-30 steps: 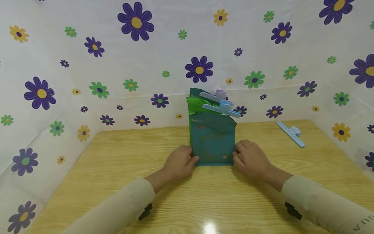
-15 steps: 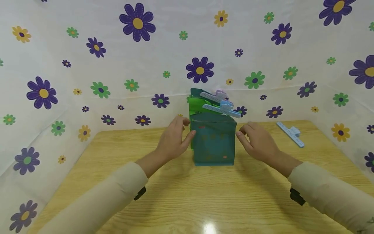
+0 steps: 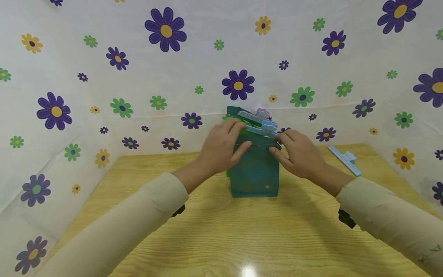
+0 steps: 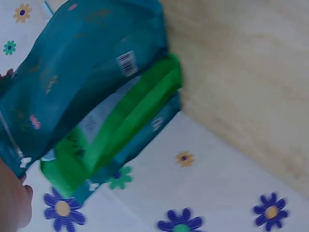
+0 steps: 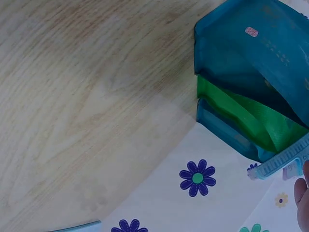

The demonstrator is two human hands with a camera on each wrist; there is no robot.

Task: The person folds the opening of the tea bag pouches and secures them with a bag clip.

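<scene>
A teal bag [image 3: 256,173] stands upright at the table's middle, its flat front facing me. Close behind it are a green bag [image 4: 130,116] and another teal bag [image 5: 227,130]. A blue ruler clip [image 3: 257,130] and a purple clip [image 3: 254,116] show at the tops behind the front bag. My left hand [image 3: 223,148] is at the front bag's upper left corner, thumb before it and fingers above, spread apart. At the upper right corner is my right hand [image 3: 299,156], its thumb overlapping the front and its fingertips beside the blue clip's end.
Another blue ruler clip [image 3: 344,160] lies on the wooden table [image 3: 263,231] at the back right. A white cloth [image 3: 194,46] printed with flowers hangs behind and at both sides of the table.
Both hands have left the front bag's lower sides and risen to its top corners. The bags and clips stay in place.
</scene>
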